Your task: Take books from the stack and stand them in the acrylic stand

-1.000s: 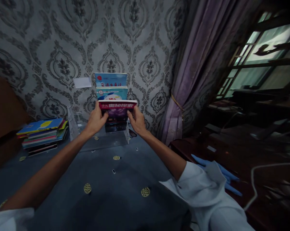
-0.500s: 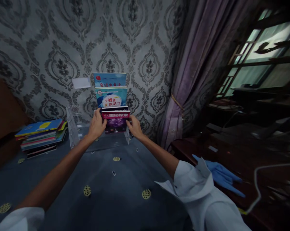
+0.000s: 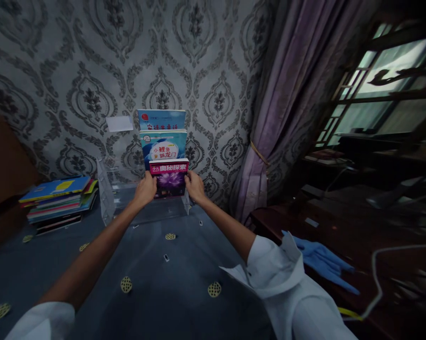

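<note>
Between my two hands stands a small book (image 3: 169, 181) with a magenta and purple cover and a flower picture. My left hand (image 3: 146, 189) grips its left edge, thumb on the front cover. On its right edge my right hand (image 3: 195, 185) is closed the same way. The book is upright at the front right of a clear plastic rack (image 3: 108, 200). Behind it rise a teal book (image 3: 163, 144) with a white oval on its cover and a taller blue book (image 3: 161, 119). The book in my hands hides their lower parts.
A stack of books (image 3: 59, 198) lies left of the rack on the blue-grey tablecloth (image 3: 177, 302). Patterned wallpaper backs the table. At the right are a purple curtain (image 3: 262, 141), a blue glove (image 3: 322, 259) and a white cable (image 3: 377, 274) on a dark red surface.
The magenta book now sits slightly lower and nearer the teal book, covering the dark book edge that showed behind it. Both hands still hold it. The camera view has shifted slightly.
</note>
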The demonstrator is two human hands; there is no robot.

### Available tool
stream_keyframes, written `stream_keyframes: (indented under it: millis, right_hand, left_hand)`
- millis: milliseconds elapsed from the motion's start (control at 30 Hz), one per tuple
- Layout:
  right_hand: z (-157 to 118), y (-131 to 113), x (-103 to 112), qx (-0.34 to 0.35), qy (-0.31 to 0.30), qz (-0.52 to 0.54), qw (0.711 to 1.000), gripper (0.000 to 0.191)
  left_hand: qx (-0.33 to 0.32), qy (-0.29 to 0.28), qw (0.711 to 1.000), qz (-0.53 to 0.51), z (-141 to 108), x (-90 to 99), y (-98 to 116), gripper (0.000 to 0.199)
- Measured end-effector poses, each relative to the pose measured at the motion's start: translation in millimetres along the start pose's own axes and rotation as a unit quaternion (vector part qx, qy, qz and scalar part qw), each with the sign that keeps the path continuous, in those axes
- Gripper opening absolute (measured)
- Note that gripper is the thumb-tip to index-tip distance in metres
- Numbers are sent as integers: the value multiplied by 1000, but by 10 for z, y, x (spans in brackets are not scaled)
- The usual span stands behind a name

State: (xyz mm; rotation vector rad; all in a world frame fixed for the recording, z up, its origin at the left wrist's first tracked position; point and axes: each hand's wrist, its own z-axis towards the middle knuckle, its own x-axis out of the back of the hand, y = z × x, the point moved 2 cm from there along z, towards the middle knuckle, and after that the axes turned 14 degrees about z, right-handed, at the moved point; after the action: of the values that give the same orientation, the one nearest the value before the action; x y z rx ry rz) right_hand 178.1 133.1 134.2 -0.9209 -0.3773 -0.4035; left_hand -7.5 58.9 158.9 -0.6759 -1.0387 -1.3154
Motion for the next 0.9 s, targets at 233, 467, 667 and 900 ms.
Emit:
stream_keyframes:
  millis: [233,467,667,900]
  right_hand:
    - [143,-116,36,-38,-9,-34,999,32]
    - [92,-105,65,-50,-15,-44,998,33]
    - [87,-78,58,-33,-6,-33,999,33]
    - [164,-35,6,12,24,-12,1000,38]
  left_hand:
    - [44,-27,998,20,118,98,8,31]
    - [31,-28,999,34,128,93,26,31]
    - [18,-26,999,35,121,91,0,32]
    - [10,-22,999,38,135,66,-17,32]
